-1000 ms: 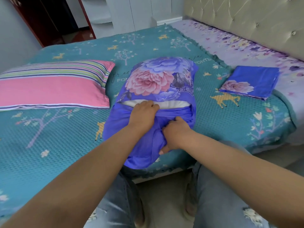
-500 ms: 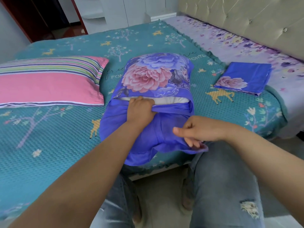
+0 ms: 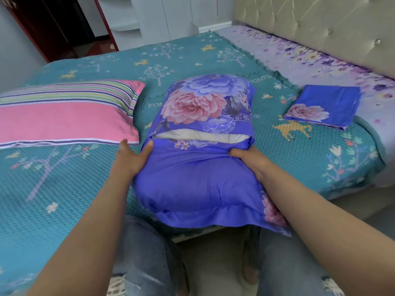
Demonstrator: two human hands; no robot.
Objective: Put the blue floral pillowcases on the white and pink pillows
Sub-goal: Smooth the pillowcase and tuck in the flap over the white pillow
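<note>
A blue floral pillowcase (image 3: 198,176) covers the white pillow (image 3: 192,135) at the bed's near edge; only a strip of white shows through the slit across its top. My left hand (image 3: 132,159) presses flat against the case's left side, thumb at the slit. My right hand (image 3: 252,161) grips the case's right side by the slit. The pink striped pillow (image 3: 64,118) lies bare to the left. A second blue floral pillowcase (image 3: 324,106) lies folded at the right.
The teal patterned bedspread (image 3: 64,189) covers the bed. A lilac floral sheet (image 3: 310,60) and a tufted beige headboard (image 3: 320,24) run along the right. My jeans-clad legs (image 3: 145,257) stand against the bed edge; white cabinets (image 3: 171,16) stand behind.
Both hands left the flap at the case's middle and moved out to its two sides. The loose blue flap now wraps the pillow's near end, which looks plump and smooth.
</note>
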